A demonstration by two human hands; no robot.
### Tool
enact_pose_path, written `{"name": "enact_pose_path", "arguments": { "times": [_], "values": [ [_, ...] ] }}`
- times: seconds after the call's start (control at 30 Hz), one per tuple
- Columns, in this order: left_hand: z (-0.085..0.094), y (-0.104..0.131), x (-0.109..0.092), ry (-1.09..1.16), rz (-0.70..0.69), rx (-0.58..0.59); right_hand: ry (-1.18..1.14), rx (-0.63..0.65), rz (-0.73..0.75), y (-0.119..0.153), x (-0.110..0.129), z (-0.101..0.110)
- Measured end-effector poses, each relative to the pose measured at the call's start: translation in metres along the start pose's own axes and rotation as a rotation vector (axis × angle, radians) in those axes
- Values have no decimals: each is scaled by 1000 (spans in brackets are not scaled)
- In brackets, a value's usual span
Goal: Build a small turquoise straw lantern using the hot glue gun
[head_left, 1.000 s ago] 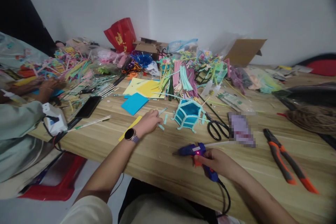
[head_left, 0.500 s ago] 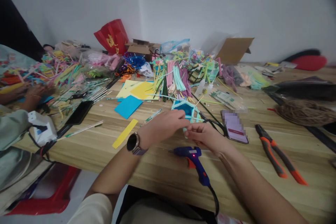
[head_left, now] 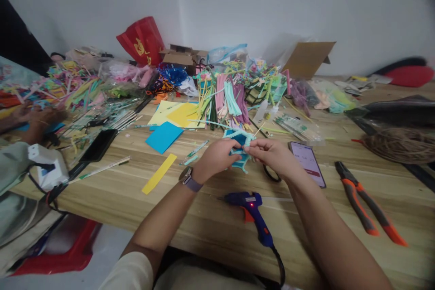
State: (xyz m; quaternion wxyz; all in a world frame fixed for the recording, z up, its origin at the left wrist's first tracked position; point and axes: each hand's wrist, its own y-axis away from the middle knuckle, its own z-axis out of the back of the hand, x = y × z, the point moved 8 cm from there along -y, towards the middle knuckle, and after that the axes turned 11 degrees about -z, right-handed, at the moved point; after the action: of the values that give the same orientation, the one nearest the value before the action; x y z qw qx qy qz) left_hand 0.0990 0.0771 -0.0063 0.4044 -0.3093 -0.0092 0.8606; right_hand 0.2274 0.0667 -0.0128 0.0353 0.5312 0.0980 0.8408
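Note:
My left hand (head_left: 219, 157) is closed on the left side of a blue paper craft piece (head_left: 242, 163) edged with mint pipe cleaner. Thumb and fingers of my right hand (head_left: 268, 153) pinch its fuzzy mint edge at the upper right. The piece is held just over the table, partly covered by my fingers. Below both hands a blue hot glue gun (head_left: 249, 199) lies on its side, its red light on. A black loop handle (head_left: 272, 174), seemingly of scissors, shows under my right hand. A short mint pipe cleaner piece (head_left: 191, 160) lies left of my left hand.
Pliers (head_left: 360, 201) and a phone (head_left: 307, 163) lie at right. Yellow and blue sheets (head_left: 165, 137), a yellow strip (head_left: 159, 173) and heaped pipe cleaners (head_left: 231, 97) lie ahead. A white power unit (head_left: 47, 167) stands left, near another person's hands (head_left: 39, 120).
My hands have come apart slightly; both now grip the blue piece, which has been raised and turned. The short mint piece that was between my fingers is no longer there.

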Motion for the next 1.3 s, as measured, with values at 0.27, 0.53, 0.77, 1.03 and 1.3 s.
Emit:
{"name": "enact_pose_path", "arguments": {
  "times": [0.27, 0.53, 0.77, 1.03, 1.3],
  "values": [
    [-4, -5, 3, 154, 84, 63, 53, -12, 0, -8, -10, -2],
    [-4, -6, 3, 196, 182, 55, 30, -47, -61, -9, -14, -1],
    [3, -7, -3, 74, 208, 19, 58, -78, -61, -8, -13, -2],
    [-3, -7, -1, -54, 229, -64, 61, -99, -91, -5, -12, -1],
    [-8, -8, -2, -130, 227, -58, 108, -107, -93, -3, -9, -1]
  ]
}}
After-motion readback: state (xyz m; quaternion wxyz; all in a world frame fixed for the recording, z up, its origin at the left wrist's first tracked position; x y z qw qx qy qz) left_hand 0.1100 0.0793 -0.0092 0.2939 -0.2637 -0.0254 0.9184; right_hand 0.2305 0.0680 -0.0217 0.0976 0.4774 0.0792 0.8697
